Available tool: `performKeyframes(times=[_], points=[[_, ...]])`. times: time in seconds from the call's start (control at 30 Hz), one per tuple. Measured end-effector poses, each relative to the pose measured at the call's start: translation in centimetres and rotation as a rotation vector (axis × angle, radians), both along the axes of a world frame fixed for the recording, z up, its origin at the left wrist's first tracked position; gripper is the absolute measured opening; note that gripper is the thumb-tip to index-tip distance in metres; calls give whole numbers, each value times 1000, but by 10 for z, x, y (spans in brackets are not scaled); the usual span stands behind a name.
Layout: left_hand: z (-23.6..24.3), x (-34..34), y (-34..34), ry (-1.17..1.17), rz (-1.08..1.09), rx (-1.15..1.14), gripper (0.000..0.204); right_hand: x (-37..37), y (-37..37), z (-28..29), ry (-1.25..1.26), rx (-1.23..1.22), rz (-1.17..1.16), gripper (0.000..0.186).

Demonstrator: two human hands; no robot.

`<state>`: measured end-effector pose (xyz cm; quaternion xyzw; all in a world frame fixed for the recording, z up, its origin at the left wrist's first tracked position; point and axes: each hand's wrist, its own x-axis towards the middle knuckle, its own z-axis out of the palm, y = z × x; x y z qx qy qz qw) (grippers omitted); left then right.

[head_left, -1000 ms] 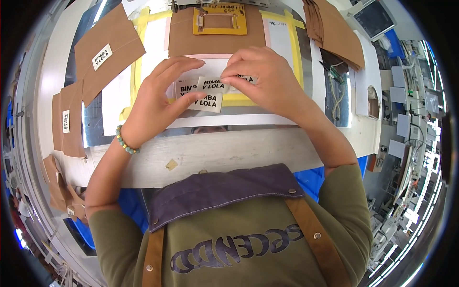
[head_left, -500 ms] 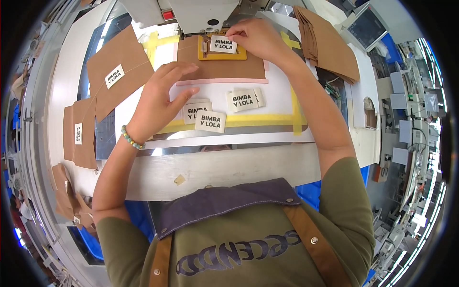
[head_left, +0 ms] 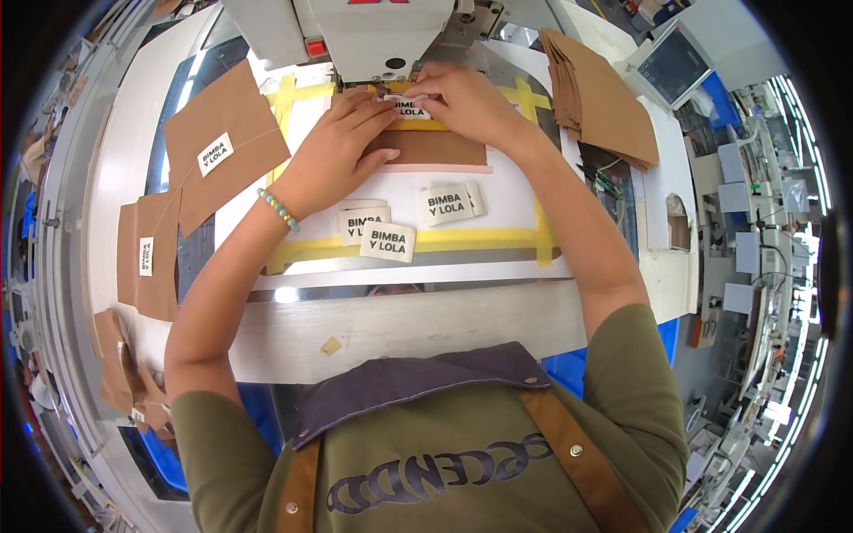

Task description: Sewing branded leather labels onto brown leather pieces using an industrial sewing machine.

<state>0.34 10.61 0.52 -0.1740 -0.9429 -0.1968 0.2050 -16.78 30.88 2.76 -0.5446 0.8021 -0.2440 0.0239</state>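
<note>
At twelve o'clock in the head view, by the white machine head (head_left: 369, 40), the cream label (head_left: 411, 110) sits at the yellow frame (head_left: 422, 126) on a brown panel (head_left: 435, 149). The right hand (head_left: 469, 104) has fingertips at its one-o'clock edge, pinching or pressing, I can't tell; the left hand (head_left: 336, 158), loosely spread, reaches its nine-o'clock side. I'd square it gently against the frame. It looks rectangular, black-lettered, partly covered.
</note>
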Motion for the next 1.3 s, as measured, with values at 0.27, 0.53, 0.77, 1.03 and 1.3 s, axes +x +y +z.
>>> performKeyframes(times=[0.27, 0.53, 0.77, 1.03, 1.3], points=[[-10, -5, -11, -37, -10, -28, 48, -4, 29, -3, 107, -7, 68, 23], [-2, -5, -14, -85, -41, 55, 47, 12, 18, -9, 532, 21, 197, 31], [5, 13, -25, -142, 45, 111, 53, 19, 19, -20, 417, -88, 211, 31], [9, 13, -34, -199, 62, -80, 57, 11, 13, -14, 340, 15, 208, 43], [15, 17, -30, -255, 70, -79, 59, 20, 12, -11, 214, 34, 160, 46]])
